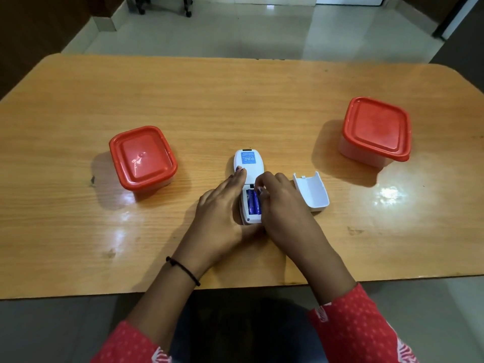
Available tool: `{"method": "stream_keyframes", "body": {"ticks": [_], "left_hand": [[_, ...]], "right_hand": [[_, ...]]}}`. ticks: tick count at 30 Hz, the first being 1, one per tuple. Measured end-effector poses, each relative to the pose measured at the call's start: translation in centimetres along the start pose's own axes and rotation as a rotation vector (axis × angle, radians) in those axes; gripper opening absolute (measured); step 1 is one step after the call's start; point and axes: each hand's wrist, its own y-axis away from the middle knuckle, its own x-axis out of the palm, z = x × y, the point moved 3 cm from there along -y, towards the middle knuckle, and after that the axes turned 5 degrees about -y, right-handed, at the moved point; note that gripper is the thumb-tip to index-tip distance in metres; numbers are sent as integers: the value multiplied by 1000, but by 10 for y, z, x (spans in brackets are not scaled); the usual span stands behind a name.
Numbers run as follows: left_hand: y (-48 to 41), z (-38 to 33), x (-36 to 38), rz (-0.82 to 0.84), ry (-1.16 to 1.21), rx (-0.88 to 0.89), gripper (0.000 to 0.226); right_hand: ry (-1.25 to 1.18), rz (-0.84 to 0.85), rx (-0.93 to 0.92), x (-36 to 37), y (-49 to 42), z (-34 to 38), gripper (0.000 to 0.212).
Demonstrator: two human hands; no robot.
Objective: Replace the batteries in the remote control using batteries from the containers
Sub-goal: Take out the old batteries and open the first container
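Note:
A white remote control [247,163] lies face down in the middle of the wooden table [235,100], its battery bay uncovered. Blue batteries [253,203] sit in the bay. My left hand [220,205] presses flat on the remote's left side, a fingertip resting on its back. My right hand [280,200] is over the bay with its fingertips pinched at the top of the batteries. The white battery cover [311,191] lies inside-up just right of my right hand. Two containers with red lids stand closed: one at the left [142,158], one at the far right [377,132].
The table's near edge runs just in front of my forearms. Beyond the far edge lies a glossy tiled floor [235,27] with furniture legs at the top. A small dark mark [92,180] sits on the wood left of the left container.

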Motion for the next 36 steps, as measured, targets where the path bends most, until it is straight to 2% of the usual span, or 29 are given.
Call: {"method": "stream_keyframes", "body": {"ticks": [5, 13, 18, 23, 26, 28, 31, 33, 36], "left_hand": [[2, -1, 1, -4, 27, -18, 105], [4, -3, 1, 2, 50, -14, 106], [3, -4, 1, 0, 58, -24, 105], [4, -2, 1, 14, 53, -50, 99], [4, 3, 2, 8, 51, -49, 100], [4, 3, 3, 6, 55, -53, 100], [4, 2, 1, 0, 35, -49, 104], [5, 1, 0, -7, 8, -41, 104], [5, -2, -1, -9, -2, -28, 106]], "right_hand": [[69, 35, 48, 1, -3, 4, 17], [38, 51, 64, -1, -6, 2, 15], [-109, 61, 79, -2, -7, 5, 18], [-205, 8, 33, -2, -1, -3, 7], [-259, 36, -6, -2, 6, -1, 11], [-306, -25, -15, -9, 10, 2, 15], [-408, -203, 47, -34, 11, -5, 17], [-302, -178, 106, -44, 14, -13, 16], [-1, -131, 157, -40, 19, -23, 18]]}}
